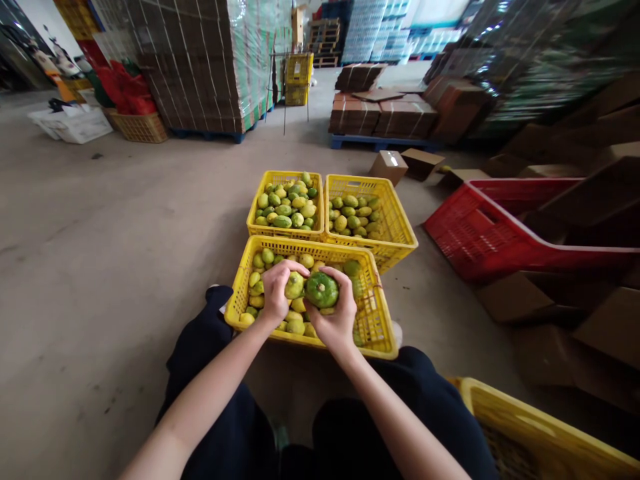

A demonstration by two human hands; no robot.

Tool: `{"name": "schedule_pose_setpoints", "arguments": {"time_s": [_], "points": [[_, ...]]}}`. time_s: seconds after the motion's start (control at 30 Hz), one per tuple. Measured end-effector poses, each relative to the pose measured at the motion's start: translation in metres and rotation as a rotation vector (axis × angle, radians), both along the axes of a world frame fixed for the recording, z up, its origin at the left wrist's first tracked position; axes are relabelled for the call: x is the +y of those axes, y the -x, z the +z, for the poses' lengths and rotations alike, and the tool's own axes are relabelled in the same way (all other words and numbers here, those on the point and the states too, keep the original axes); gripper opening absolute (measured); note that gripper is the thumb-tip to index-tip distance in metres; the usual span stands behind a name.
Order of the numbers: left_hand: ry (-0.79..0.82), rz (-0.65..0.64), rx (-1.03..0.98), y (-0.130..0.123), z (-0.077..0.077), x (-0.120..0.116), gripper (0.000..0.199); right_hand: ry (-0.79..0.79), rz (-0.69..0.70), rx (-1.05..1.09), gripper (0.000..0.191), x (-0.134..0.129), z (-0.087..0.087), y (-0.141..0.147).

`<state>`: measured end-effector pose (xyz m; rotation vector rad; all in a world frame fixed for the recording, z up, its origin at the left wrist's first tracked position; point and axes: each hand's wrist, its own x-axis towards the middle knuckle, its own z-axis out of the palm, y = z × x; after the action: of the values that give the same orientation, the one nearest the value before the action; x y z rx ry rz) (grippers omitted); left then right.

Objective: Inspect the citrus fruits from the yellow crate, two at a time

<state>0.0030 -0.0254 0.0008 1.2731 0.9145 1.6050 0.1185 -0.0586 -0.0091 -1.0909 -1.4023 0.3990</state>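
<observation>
Both my hands are raised over the near yellow crate (313,245), close together. My left hand (276,288) is closed around a yellow-green lemon (295,285). In my right hand (343,312) I grip a larger, dark green lemon (322,290), its stem end facing up towards me. The two fruits are side by side, nearly touching. Below them, the crate holds many loose lemons (295,327), yellow to green, thickest on its left side. My hands hide part of the pile.
Behind the near crate stand a left yellow crate (253,220) and a right yellow crate (400,217), both holding lemons. A red crate (453,233) with cardboard is on the right. Another yellow crate (540,427) stands by my right leg. Wrapped pallet stacks (190,67) rise behind.
</observation>
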Motion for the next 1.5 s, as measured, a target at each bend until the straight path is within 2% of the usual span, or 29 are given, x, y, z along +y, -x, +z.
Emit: {"name": "schedule_pose_setpoints", "arguments": {"time_s": [0.17, 0.47, 0.6, 0.7, 0.77, 0.87, 1.0, 1.07, 1.17, 1.3, 1.4, 1.5], "points": [[0.000, -0.013, 0.039, 0.002, 0.003, 0.001, 0.037, 0.013, 0.010, 0.017, 0.052, 0.001, -0.002, -0.001], [0.155, -0.026, -0.040, 0.001, 0.002, 0.008, 0.034, 0.177, 0.062, 0.087, 0.055, 0.004, -0.004, -0.002], [0.459, -0.147, -0.384, 0.002, 0.006, 0.014, 0.034, 0.471, 0.222, 0.405, 0.059, 0.009, 0.000, -0.004], [0.711, -0.233, -0.632, 0.004, 0.013, 0.018, 0.031, 0.679, 0.360, 0.694, 0.049, 0.015, 0.004, -0.005], [0.814, -0.238, -0.708, 0.005, 0.015, 0.018, 0.027, 0.731, 0.414, 0.827, 0.040, 0.018, 0.007, -0.006], [0.905, -0.219, -0.760, 0.006, 0.015, 0.016, 0.024, 0.813, 0.420, 0.942, 0.031, 0.021, 0.010, -0.006], [0.953, -0.143, -0.779, 0.003, 0.013, 0.014, 0.020, 1.065, 0.356, 1.037, 0.022, 0.024, 0.009, -0.006], [0.973, -0.094, -0.779, 0.002, 0.013, 0.014, 0.018, 1.144, 0.333, 1.106, 0.020, 0.024, 0.006, -0.006], [0.998, -0.060, -0.752, 0.001, 0.015, 0.015, 0.018, 1.188, 0.357, 1.178, 0.021, 0.025, 0.001, -0.006], [0.973, -0.091, -0.727, 0.001, 0.013, 0.016, 0.020, 1.262, 0.389, 1.231, 0.022, 0.025, -0.001, -0.009], [0.966, -0.117, -0.736, 0.003, 0.010, 0.018, 0.016, 1.327, 0.465, 1.166, 0.032, 0.025, -0.002, -0.011], [0.973, -0.114, -0.731, 0.004, 0.007, 0.020, 0.011, 1.285, 0.486, 1.125, 0.031, 0.024, 0.000, -0.011]]}}
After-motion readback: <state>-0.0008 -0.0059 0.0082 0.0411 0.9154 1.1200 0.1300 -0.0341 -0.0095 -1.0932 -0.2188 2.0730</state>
